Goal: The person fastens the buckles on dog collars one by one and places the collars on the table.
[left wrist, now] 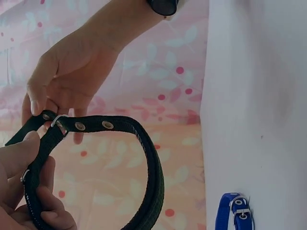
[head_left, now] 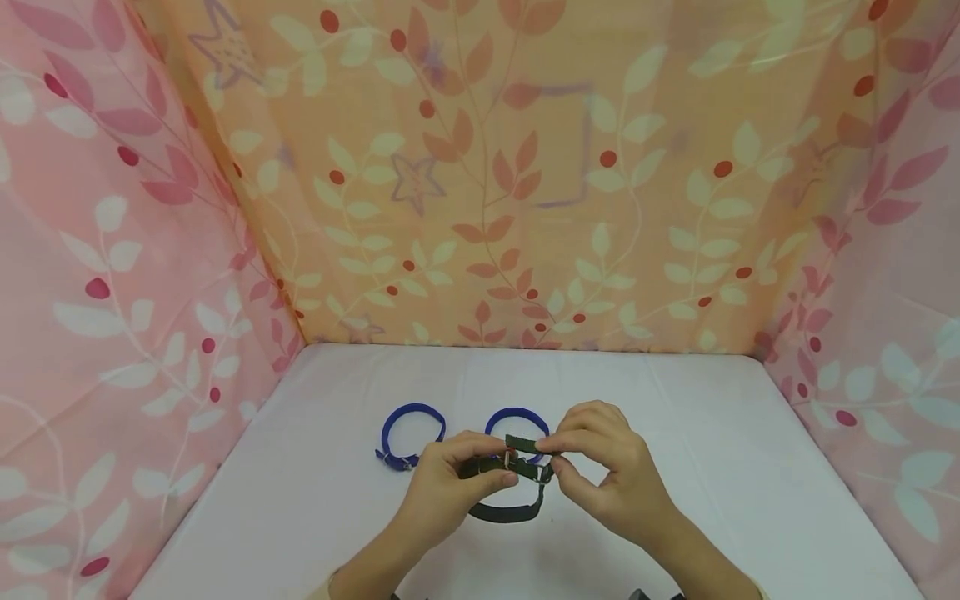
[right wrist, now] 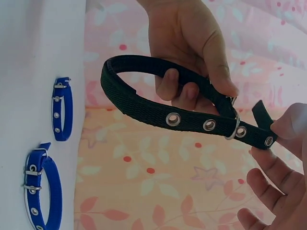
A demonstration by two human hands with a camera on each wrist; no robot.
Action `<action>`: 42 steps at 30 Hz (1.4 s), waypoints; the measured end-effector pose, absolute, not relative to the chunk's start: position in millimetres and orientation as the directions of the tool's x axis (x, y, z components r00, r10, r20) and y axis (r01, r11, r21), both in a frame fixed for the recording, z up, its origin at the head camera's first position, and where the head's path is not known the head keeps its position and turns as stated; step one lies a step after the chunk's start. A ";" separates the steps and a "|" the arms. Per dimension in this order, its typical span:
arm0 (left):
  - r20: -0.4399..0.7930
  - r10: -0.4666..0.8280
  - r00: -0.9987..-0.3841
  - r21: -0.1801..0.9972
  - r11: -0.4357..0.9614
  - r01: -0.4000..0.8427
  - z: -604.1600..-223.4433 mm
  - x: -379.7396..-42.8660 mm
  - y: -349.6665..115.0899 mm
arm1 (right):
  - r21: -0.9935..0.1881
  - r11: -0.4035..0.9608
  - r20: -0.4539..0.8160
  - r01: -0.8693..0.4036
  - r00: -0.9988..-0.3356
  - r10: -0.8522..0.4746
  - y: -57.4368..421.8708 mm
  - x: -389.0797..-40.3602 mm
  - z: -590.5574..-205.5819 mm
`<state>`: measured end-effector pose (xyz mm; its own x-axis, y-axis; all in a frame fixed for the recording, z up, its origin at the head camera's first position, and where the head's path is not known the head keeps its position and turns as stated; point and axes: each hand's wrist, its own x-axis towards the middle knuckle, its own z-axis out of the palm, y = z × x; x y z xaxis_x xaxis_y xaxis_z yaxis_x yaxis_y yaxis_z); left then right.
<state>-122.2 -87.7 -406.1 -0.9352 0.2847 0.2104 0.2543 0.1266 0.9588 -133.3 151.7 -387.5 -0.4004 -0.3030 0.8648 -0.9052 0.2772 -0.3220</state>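
Both hands hold a dark green webbing collar above the table, its band bent into a loop. My left hand grips the band beside the buckle, thumb on the near side. My right hand pinches the strap's tip end between thumb and fingers. In the right wrist view, metal eyelets line the green strap, and its end passes through a metal ring. A small buckle shows by the left fingers in the left wrist view.
Two blue collars lie on the white table beyond the hands. One blue collar is at the left; another blue collar sits partly hidden behind the hands. Patterned fabric walls enclose the back and both sides.
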 end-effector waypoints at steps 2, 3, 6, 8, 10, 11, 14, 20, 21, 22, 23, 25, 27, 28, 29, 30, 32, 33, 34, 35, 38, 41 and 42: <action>0.248 0.270 -0.930 0.950 0.120 0.289 -406.0 -121.4 -87.1 | -0.301 0.271 0.873 -0.914 -0.379 -0.308 151.4 -133.5 -386.7; 0.267 0.263 -0.927 0.945 0.116 0.305 -406.4 -121.0 -86.7 | -0.285 0.269 0.877 -0.920 -0.364 -0.313 151.1 -133.6 -386.4; 0.321 0.247 -0.914 0.931 0.096 0.353 -409.0 -120.1 -84.7 | -0.234 0.271 0.888 -0.934 -0.319 -0.331 150.0 -133.6 -385.7; 0.350 0.246 -0.904 0.921 0.086 0.380 -410.5 -119.4 -83.3 | -0.209 0.277 0.890 -0.938 -0.300 -0.342 149.1 -133.7 -385.7; 0.371 0.244 -0.896 0.912 0.084 0.401 -411.4 -118.5 -82.2 | -0.193 0.287 0.891 -0.938 -0.291 -0.349 148.7 -134.0 -385.8; 0.382 0.243 -0.892 0.907 0.086 0.412 -411.2 -118.0 -81.8 | -0.190 0.291 0.890 -0.938 -0.290 -0.352 148.8 -134.1 -385.9; 0.379 0.244 -0.893 0.907 0.097 0.411 -409.6 -116.0 -81.7 | -0.190 0.296 0.880 -0.936 -0.296 -0.370 150.1 -134.5 -387.0; 0.295 0.236 -0.926 0.932 0.144 0.333 -406.0 -113.7 -82.7 | -0.219 0.271 0.831 -0.937 -0.325 -0.452 152.5 -134.3 -389.0; 0.283 0.234 -0.930 0.936 0.146 0.321 -405.7 -113.6 -82.8 | -0.227 0.270 0.823 -0.936 -0.332 -0.460 152.9 -134.1 -389.4; 0.275 0.233 -0.933 0.938 0.146 0.314 -405.4 -113.5 -83.0 | -0.232 0.271 0.818 -0.934 -0.338 -0.465 153.3 -133.9 -389.8; 0.270 0.235 -0.934 0.940 0.146 0.309 -405.1 -113.3 -83.1 | -0.240 0.273 0.810 -0.932 -0.347 -0.472 153.9 -133.4 -390.3; 0.261 0.246 -0.934 0.944 0.137 0.300 -405.2 -112.6 -83.3 | -0.254 0.266 0.794 -0.930 -0.358 -0.492 154.4 -132.3 -391.4; 0.259 0.262 -0.929 0.944 0.132 0.301 -405.5 -111.7 -83.4 | -0.262 0.264 0.775 -0.928 -0.365 -0.516 154.0 -131.3 -392.2; 0.265 0.273 -0.925 0.943 0.125 0.307 -405.6 -111.2 -83.2 | -0.265 0.264 0.766 -0.927 -0.369 -0.527 153.5 -130.9 -392.6; 0.272 0.282 -0.920 0.942 0.118 0.314 -405.6 -111.0 -83.1 | -0.270 0.267 0.758 -0.925 -0.375 -0.534 153.0 -130.4 -392.7; 0.283 0.291 -0.914 0.939 0.109 0.325 -405.5 -110.9 -82.9 | -0.274 0.272 0.753 -0.923 -0.381 -0.536 152.5 -130.1 -392.6; 0.314 0.296 -0.902 0.929 0.101 0.356 -404.9 -111.0 -82.8 | -0.286 0.293 0.751 -0.912 -0.403 -0.523 151.6 -129.4 -392.1; 0.331 0.295 -0.896 0.924 0.093 0.372 -404.5 -111.2 -82.8 | -0.296 0.301 0.752 -0.907 -0.415 -0.512 151.3 -128.8 -391.8; 0.350 0.294 -0.890 0.917 0.086 0.389 -404.1 -111.5 -82.8 | -0.313 0.309 0.749 -0.898 -0.433 -0.501 151.2 -128.1 -391.5; 0.368 0.291 -0.883 0.910 0.080 0.406 -403.7 -111.8 -82.9 | -0.329 0.313 0.746 -0.891 -0.449 -0.492 151.0 -127.2 -391.1; 0.419 0.281 -0.863 0.887 0.074 0.455 -402.8 -112.1 -83.0 | -0.366 0.328 0.727 -0.871 -0.487 -0.483 150.5 -124.7 -390.6; 0.455 0.272 -0.848 0.865 0.091 0.493 -402.5 -112.3 -83.8 | -0.379 0.355 0.703 -0.855 -0.515 -0.490 149.9 -123.1 -390.8; 0.460 0.269 -0.846 0.860 0.104 0.500 -402.2 -112.3 -84.3 | -0.379 0.367 0.699 -0.849 -0.523 -0.489 149.8 -123.0 -391.0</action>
<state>-112.3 -84.3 -402.2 -0.8462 0.2689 0.4601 0.5004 0.1040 0.8595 -123.0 149.8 -391.0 -0.5228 -0.4885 0.6986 -0.8494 0.3675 -0.3787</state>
